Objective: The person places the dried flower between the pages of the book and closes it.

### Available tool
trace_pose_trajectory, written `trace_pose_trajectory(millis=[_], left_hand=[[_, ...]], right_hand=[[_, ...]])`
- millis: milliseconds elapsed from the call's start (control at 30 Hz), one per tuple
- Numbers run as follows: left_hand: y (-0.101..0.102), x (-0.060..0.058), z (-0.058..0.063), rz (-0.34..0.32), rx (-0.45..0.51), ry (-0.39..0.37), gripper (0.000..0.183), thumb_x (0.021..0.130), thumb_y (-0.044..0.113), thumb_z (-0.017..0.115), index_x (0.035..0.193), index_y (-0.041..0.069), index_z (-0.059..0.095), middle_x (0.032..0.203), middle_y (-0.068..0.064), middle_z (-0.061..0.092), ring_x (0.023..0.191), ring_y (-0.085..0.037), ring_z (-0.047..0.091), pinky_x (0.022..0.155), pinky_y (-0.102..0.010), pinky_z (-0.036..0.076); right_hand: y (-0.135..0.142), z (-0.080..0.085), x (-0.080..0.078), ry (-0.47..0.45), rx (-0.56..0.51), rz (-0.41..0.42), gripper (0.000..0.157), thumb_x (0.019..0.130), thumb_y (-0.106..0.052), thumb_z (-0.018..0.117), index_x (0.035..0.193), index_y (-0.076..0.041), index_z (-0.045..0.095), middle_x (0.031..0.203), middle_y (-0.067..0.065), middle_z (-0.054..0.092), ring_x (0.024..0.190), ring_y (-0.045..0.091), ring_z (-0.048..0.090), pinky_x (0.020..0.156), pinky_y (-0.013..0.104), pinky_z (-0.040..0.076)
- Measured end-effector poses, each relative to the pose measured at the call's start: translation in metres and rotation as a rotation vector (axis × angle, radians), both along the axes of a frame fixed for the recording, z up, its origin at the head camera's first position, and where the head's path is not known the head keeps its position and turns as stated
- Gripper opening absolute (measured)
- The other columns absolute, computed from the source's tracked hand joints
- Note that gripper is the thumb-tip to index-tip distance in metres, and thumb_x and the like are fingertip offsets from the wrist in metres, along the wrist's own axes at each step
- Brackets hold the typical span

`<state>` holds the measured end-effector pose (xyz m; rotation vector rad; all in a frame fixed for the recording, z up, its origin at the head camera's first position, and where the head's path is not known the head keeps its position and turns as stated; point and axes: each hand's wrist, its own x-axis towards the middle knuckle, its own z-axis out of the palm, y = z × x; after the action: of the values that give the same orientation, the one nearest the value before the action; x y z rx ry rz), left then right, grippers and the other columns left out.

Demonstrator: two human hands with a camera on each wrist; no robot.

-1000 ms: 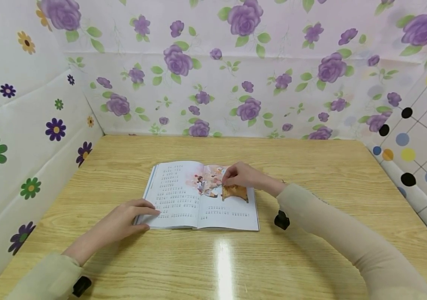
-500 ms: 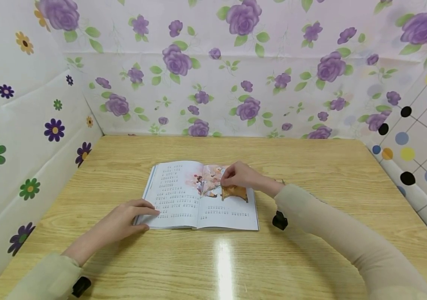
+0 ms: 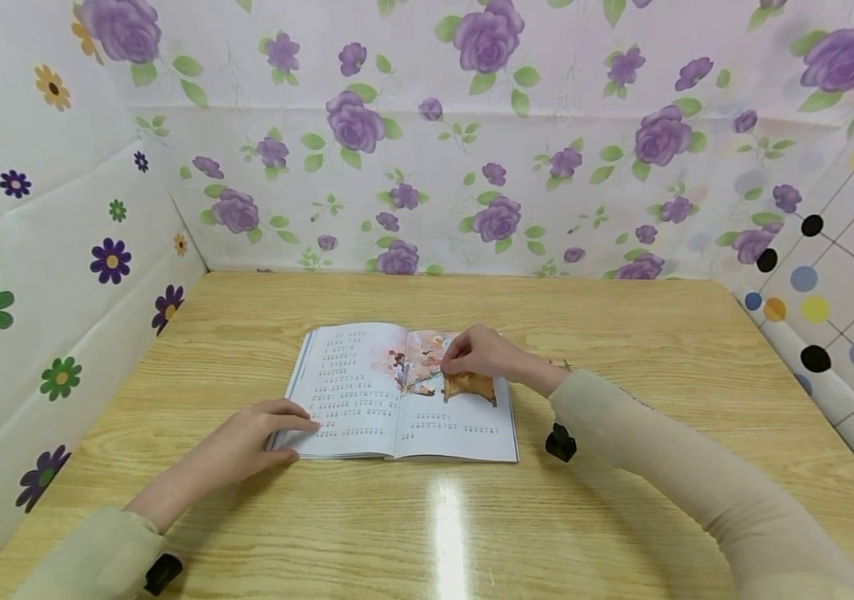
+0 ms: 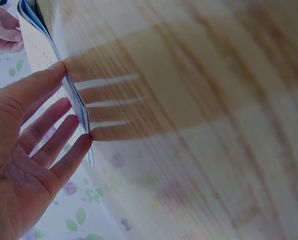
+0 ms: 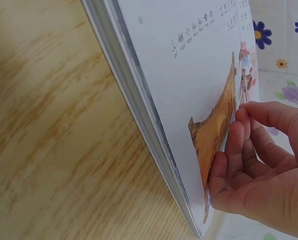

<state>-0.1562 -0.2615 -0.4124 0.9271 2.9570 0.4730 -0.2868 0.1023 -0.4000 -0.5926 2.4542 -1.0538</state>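
An open book (image 3: 458,443) with printed text and coloured pictures lies on the wooden table. My left hand (image 3: 252,433) rests at its lower left corner, fingers fairly straight over the page. In the left wrist view the thumb and fingertips touch the edges of the book (image 4: 71,92). Over the right page, my right hand (image 3: 482,352) pinches a thin stick-like thing (image 3: 424,381) between thumb and forefinger, its end pointing left across the picture. The right wrist view shows the other fingers curled beside the brown scroll-shaped drawing (image 5: 216,132); its exact kind I cannot tell.
The wooden table (image 3: 367,529) extends around the book on all sides. A purple-flowered sheet (image 3: 427,167) stands behind it, a flower-print sheet (image 3: 82,333) at left and a dotted sheet (image 3: 839,250) at right. Black wrist devices hang below both sleeves.
Over the last second my right hand has shifted very slightly left over the picture. The left hand and the book have stayed in place.
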Motion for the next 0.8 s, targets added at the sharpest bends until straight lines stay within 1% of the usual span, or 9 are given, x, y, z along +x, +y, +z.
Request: trace_pose_trajectory(millis=[133,267,333,533,567,667,733,800], left_hand=[[0.0,0.0,0.0,0.002,0.005,-0.006,0.041,0.08,0.011,0.081,0.12,0.014,0.072,0.119,-0.007,0.068,0.108,-0.027,0.067,0.086,-0.039,0.059],[0.001,0.001,0.0,0.014,0.006,-0.023,0.041,0.08,0.011,0.081,0.12,0.014,0.072,0.12,-0.006,0.068,0.11,-0.027,0.066,0.088,-0.04,0.059],[0.001,0.001,0.0,0.018,0.007,-0.025,0.041,0.08,0.011,0.081,0.12,0.014,0.072,0.12,-0.006,0.068,0.11,-0.027,0.066,0.088,-0.04,0.059],[0.001,0.002,0.002,0.006,0.022,-0.003,0.041,0.079,0.01,0.081,0.12,0.014,0.072,0.119,-0.006,0.068,0.108,-0.027,0.066,0.086,-0.04,0.059],[0.0,0.002,0.002,0.004,0.024,0.0,0.041,0.079,0.01,0.081,0.119,0.014,0.072,0.119,-0.006,0.068,0.108,-0.027,0.066,0.086,-0.04,0.059],[0.0,0.003,0.002,0.007,0.024,0.005,0.041,0.079,0.01,0.081,0.119,0.015,0.072,0.119,-0.005,0.067,0.108,-0.026,0.066,0.085,-0.039,0.059],[0.0,0.003,0.002,0.006,0.024,0.009,0.041,0.079,0.01,0.081,0.119,0.015,0.072,0.119,-0.005,0.067,0.107,-0.026,0.066,0.085,-0.038,0.059],[0.0,0.003,0.003,0.003,0.023,0.011,0.041,0.079,0.011,0.081,0.119,0.015,0.072,0.119,-0.005,0.067,0.107,-0.025,0.066,0.085,-0.038,0.059]], right_hand=[[0.002,0.0,0.0,0.026,-0.006,0.014,0.013,0.093,-0.016,0.068,0.099,-0.007,0.076,0.092,0.007,0.075,0.071,0.012,0.059,0.063,0.021,0.046],[0.005,0.0,-0.003,0.085,-0.009,0.015,0.013,0.094,-0.016,0.067,0.101,-0.008,0.074,0.094,0.008,0.074,0.067,0.013,0.055,0.059,0.023,0.044],[0.007,0.001,-0.006,0.117,-0.014,0.013,0.014,0.095,-0.016,0.066,0.103,-0.008,0.074,0.097,0.009,0.073,0.068,0.013,0.057,0.059,0.023,0.046],[0.016,0.005,-0.013,0.171,-0.003,-0.005,0.02,0.095,-0.016,0.066,0.111,-0.007,0.071,0.108,0.011,0.072,0.085,0.019,0.065,0.067,0.024,0.053],[0.018,0.006,-0.015,0.181,0.002,-0.006,0.021,0.095,-0.016,0.065,0.113,-0.007,0.071,0.109,0.012,0.072,0.089,0.021,0.066,0.068,0.026,0.054],[0.024,0.007,-0.019,0.215,0.024,-0.017,0.028,0.095,-0.016,0.065,0.12,-0.006,0.069,0.116,0.013,0.071,0.102,0.025,0.065,0.082,0.034,0.056],[0.028,0.009,-0.021,0.227,0.04,-0.029,0.033,0.095,-0.017,0.065,0.125,-0.005,0.066,0.123,0.014,0.068,0.111,0.029,0.062,0.093,0.041,0.054],[0.032,0.009,-0.023,0.234,0.058,-0.046,0.037,0.094,-0.018,0.065,0.129,-0.006,0.064,0.13,0.014,0.066,0.119,0.031,0.059,0.103,0.045,0.049]])
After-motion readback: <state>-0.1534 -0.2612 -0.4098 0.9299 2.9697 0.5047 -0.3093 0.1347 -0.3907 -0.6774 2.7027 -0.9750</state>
